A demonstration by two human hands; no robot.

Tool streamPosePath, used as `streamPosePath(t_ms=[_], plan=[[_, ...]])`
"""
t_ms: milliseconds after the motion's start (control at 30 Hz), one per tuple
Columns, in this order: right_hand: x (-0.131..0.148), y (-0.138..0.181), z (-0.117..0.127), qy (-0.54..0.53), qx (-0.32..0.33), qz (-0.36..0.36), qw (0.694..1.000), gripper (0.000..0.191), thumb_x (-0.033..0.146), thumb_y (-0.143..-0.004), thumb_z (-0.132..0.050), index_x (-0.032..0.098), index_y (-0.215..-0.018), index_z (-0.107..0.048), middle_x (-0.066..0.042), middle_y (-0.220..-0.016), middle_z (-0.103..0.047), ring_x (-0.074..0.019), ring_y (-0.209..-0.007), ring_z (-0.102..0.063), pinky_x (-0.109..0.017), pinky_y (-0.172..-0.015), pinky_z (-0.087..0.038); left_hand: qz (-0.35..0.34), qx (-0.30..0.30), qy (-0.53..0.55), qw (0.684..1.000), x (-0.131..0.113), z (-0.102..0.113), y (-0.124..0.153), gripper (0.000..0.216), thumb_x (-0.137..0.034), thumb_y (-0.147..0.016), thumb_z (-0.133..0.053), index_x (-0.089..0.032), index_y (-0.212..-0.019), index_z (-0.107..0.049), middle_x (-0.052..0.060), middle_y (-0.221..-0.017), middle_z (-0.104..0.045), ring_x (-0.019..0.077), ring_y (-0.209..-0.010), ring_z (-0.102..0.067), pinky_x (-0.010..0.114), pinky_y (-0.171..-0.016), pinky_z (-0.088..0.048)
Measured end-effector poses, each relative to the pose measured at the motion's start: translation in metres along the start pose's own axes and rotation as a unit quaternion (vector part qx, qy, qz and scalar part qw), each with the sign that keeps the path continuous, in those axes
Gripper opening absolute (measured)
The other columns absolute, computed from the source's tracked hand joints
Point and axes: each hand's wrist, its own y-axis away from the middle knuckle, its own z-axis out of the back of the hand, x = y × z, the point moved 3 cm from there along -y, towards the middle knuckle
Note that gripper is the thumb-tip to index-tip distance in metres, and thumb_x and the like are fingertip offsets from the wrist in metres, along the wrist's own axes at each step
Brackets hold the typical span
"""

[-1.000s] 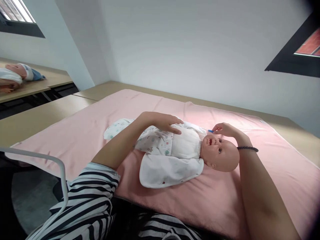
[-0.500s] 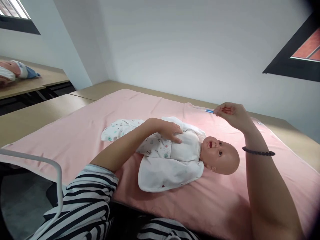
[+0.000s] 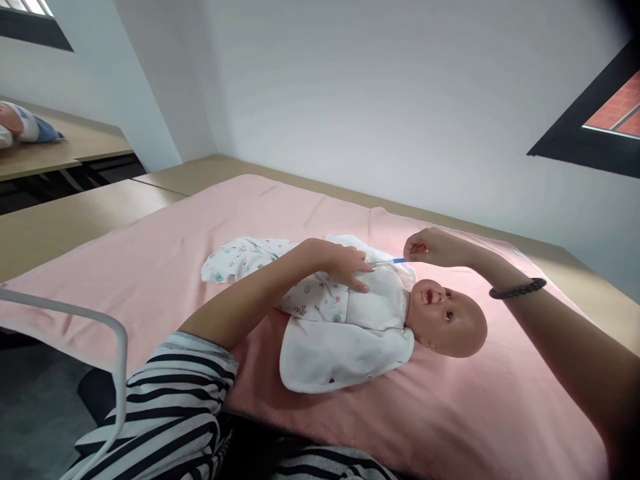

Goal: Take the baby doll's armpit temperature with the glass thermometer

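A baby doll (image 3: 447, 317) lies on its back, head to the right, in a white top with the front flap spread toward me and patterned wrappings around its lower body. My left hand (image 3: 350, 265) rests on the doll's torso, thumb and fingers apart. In a pinch over the doll's chest, my right hand (image 3: 425, 248) holds a thermometer (image 3: 399, 261), a thin pale stick with a blue end. Its far tip reaches the fingers of my left hand; I cannot tell whether they touch.
A pink sheet (image 3: 200, 220) covers most of the wooden table (image 3: 100, 213). Another doll (image 3: 30, 125) in white and blue lies on a table at the far left. A white curved tube (image 3: 120, 353) stands at the near left. A wall (image 3: 350, 100) rises behind the table.
My right hand has come left and down, bringing the thermometer from above the sheet's far side to the doll's chest. My left hand stays on the torso.
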Motion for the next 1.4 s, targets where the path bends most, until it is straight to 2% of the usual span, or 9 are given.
streamPosePath(t_ms=[167, 500, 700, 800, 900, 1000, 1100, 1233, 1400], plan=[[0.001, 0.001, 0.005, -0.008, 0.001, -0.008, 1.000, 0.017, 0.037, -0.082, -0.062, 0.023, -0.082, -0.073, -0.002, -0.092, -0.075, -0.0198, -0.080, -0.066, -0.031, -0.069, -0.048, -0.009, -0.001, -0.015, 1.000, -0.001, 0.001, 0.000, 0.071, -0.071, -0.088, -0.046, -0.040, -0.151, -0.044, 0.008, -0.153, -0.043, 0.0390, -0.131, -0.045, 0.056, -0.104, -0.040], [-0.001, -0.044, -0.036, -0.065, 0.033, 0.030, 0.997, 0.017, 0.033, -0.080, -0.063, 0.020, -0.087, -0.073, -0.004, -0.091, -0.075, -0.0197, -0.082, -0.066, -0.032, -0.075, -0.051, -0.028, -0.023, 0.029, 0.999, 0.002, 0.003, 0.002, 0.072, -0.068, -0.083, -0.058, -0.044, -0.150, -0.044, 0.005, -0.149, -0.049, 0.0394, -0.130, -0.045, 0.056, -0.106, -0.039], [-0.004, -0.036, -0.025, -0.076, 0.047, 0.066, 0.994, 0.027, 0.041, -0.085, -0.060, 0.024, -0.096, -0.079, -0.004, -0.104, -0.076, -0.0206, -0.091, -0.067, -0.034, -0.084, -0.051, -0.029, -0.101, 0.072, 0.992, 0.049, 0.012, -0.005, 0.085, -0.081, -0.088, -0.038, -0.033, -0.158, -0.031, 0.008, -0.158, -0.039, 0.0348, -0.144, -0.035, 0.052, -0.117, -0.030], [-0.004, -0.032, -0.023, -0.082, 0.059, 0.065, 0.993, 0.031, 0.043, -0.083, -0.060, 0.024, -0.098, -0.080, -0.006, -0.110, -0.075, -0.0213, -0.092, -0.067, -0.034, -0.083, -0.052, 0.046, -0.166, 0.096, 0.980, 0.086, 0.012, -0.013, 0.081, -0.076, -0.094, -0.027, -0.021, -0.151, -0.041, 0.015, -0.156, -0.042, 0.0330, -0.141, -0.041, 0.048, -0.115, -0.033], [-0.002, -0.031, -0.024, -0.079, 0.086, 0.076, 0.990, 0.032, 0.043, -0.082, -0.060, 0.024, -0.098, -0.080, -0.007, -0.111, -0.074, -0.0221, -0.095, -0.066, -0.034, -0.085, -0.052, 0.107, -0.163, 0.123, 0.973, 0.114, 0.004, -0.023, 0.076, -0.070, -0.097, -0.021, -0.014, -0.139, -0.051, 0.020, -0.147, -0.051, 0.0334, -0.127, -0.054, 0.047, -0.106, -0.042], [-0.007, -0.035, -0.023, -0.056, 0.078, 0.077, 0.992, 0.033, 0.046, -0.085, -0.058, 0.024, -0.099, -0.078, -0.008, -0.107, -0.073, -0.0228, -0.094, -0.065, -0.035, -0.083, -0.051, 0.125, -0.157, 0.142, 0.969, 0.123, -0.005, -0.031, 0.075, -0.069, -0.098, -0.020, -0.013, -0.139, -0.050, 0.021, -0.150, -0.049, 0.0356, -0.129, -0.053, 0.047, -0.104, -0.043], [-0.024, -0.043, -0.021, -0.036, 0.026, 0.005, 0.999, 0.038, 0.051, -0.086, -0.056, 0.023, -0.105, -0.073, -0.010, -0.109, -0.071, -0.0245, -0.095, -0.063, -0.038, -0.084, -0.050, 0.124, -0.158, 0.164, 0.966, 0.123, -0.010, -0.037, 0.072, -0.068, -0.098, -0.025, -0.016, -0.145, -0.043, 0.019, -0.154, -0.045, 0.0338, -0.135, -0.050, 0.045, -0.108, -0.041], [-0.040, -0.049, -0.027, -0.055, 0.029, -0.085, 0.994, 0.046, 0.055, -0.087, -0.054, 0.022, -0.115, -0.067, -0.013, -0.121, -0.068, -0.0266, -0.103, -0.065, -0.040, -0.087, -0.052, 0.124, -0.183, 0.177, 0.959, 0.122, -0.010, -0.038, 0.069, -0.055, -0.098, -0.038, -0.012, -0.151, -0.030, 0.023, -0.152, -0.046, 0.0339, -0.135, -0.050, 0.045, -0.110, -0.039], [-0.025, -0.045, -0.034, -0.106, 0.140, -0.068, 0.982, 0.048, 0.057, -0.080, -0.064, 0.023, -0.114, -0.069, -0.011, -0.119, -0.069, -0.0241, -0.097, -0.067, -0.031, -0.070, -0.055, 0.088, -0.218, 0.191, 0.953, 0.121, -0.005, -0.038, 0.072, -0.027, -0.084, -0.054, -0.012, -0.150, -0.028, 0.021, -0.143, -0.054, 0.0297, -0.126, -0.058, 0.035, -0.099, -0.048]])
